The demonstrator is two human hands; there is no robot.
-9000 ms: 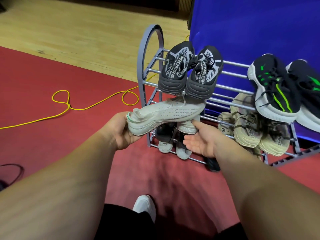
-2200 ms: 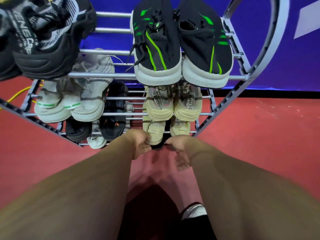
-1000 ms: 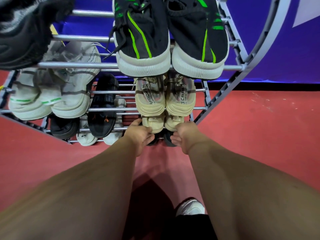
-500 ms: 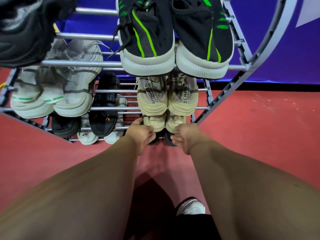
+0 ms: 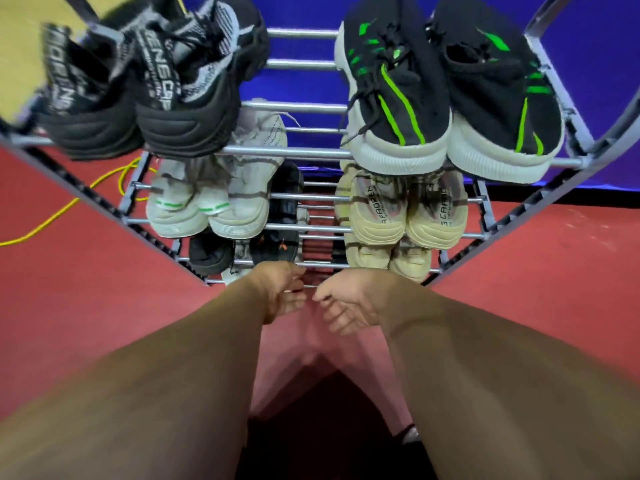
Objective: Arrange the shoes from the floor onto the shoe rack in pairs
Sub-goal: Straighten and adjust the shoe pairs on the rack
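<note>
Seemingly the job is nearly finished: the rack (image 5: 298,152) carries pairs on every tier, with black-grey shoes (image 5: 138,98) at 11 o'clock, black-green shoes (image 5: 443,98) at 1, white shoes (image 5: 207,209) and beige shoes (image 5: 401,216) mid-height, and more below. No shoe shows on the floor (image 5: 536,289) (only part is in view). The left hand (image 5: 280,292) and right hand (image 5: 349,303) sit by the bottom rail, fingers loosely bent, holding nothing. Readable: "PROPEN" and "CAP" on the beige shoes, "ENE CAP" on the black-grey shoes.

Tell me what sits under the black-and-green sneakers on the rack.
A beige pair sits on the shelf below the black-and-green sneakers; their fronts are covered. Lower still, a second beige pair shows only its heels.
</note>
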